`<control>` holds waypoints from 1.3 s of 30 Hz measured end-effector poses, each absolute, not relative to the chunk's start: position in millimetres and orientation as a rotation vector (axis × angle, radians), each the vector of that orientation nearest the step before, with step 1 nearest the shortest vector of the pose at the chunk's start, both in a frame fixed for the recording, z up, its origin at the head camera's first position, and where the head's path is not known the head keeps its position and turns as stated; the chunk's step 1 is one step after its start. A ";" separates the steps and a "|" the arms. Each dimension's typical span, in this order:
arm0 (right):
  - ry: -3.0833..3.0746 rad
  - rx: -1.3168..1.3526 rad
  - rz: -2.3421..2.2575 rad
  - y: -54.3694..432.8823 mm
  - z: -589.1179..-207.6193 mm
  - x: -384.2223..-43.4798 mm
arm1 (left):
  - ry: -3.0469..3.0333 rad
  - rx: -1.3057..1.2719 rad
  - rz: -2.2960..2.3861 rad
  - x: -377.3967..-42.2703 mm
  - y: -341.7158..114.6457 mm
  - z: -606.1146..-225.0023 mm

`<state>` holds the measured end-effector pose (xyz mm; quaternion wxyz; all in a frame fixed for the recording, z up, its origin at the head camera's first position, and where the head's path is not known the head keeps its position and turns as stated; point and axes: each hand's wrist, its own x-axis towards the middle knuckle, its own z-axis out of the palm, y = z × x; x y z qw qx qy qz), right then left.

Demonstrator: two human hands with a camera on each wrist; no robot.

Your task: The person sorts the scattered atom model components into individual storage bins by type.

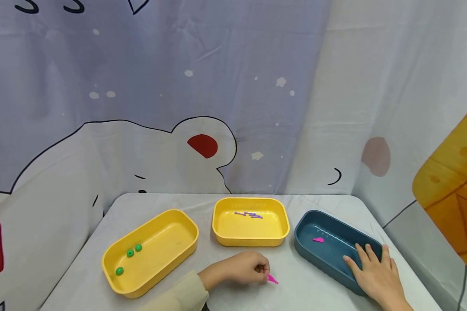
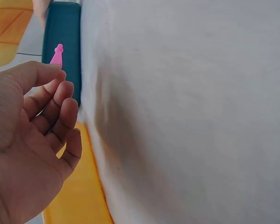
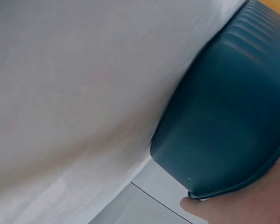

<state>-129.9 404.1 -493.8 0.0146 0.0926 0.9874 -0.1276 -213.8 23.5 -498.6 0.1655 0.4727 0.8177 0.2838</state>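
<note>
My left hand (image 1: 243,268) pinches a small pink tapered piece (image 1: 272,279) between thumb and forefinger, above the white table in front of the yellow trays. In the left wrist view this pink piece (image 2: 58,55) has a knobbed tip pointing away from the fingers, and the other fingers curl loosely beneath. My right hand (image 1: 379,274) rests with fingers spread over the near right end of the dark blue tray (image 1: 327,264). One similar pink piece (image 1: 318,239) lies inside that tray. In the right wrist view, part of the hand (image 3: 252,205) touches the tray's rim.
A yellow tray (image 1: 171,270) at the left holds three green beads (image 1: 130,253). Another yellow tray (image 1: 251,242) at the back middle contains several thin purple sticks (image 1: 250,214). Behind the white table (image 1: 272,298) hangs a printed curtain (image 1: 257,108).
</note>
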 end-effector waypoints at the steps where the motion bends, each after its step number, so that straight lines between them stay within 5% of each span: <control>1: 3.073 0.289 -0.392 404.0 -494.0 -130.2 | 2.318 1.328 0.829 -215.1 25.9 -497.9; 39: 3.064 0.309 -0.371 403.2 -493.1 -131.0 | 2.365 1.123 1.094 -250.0 124.0 -456.5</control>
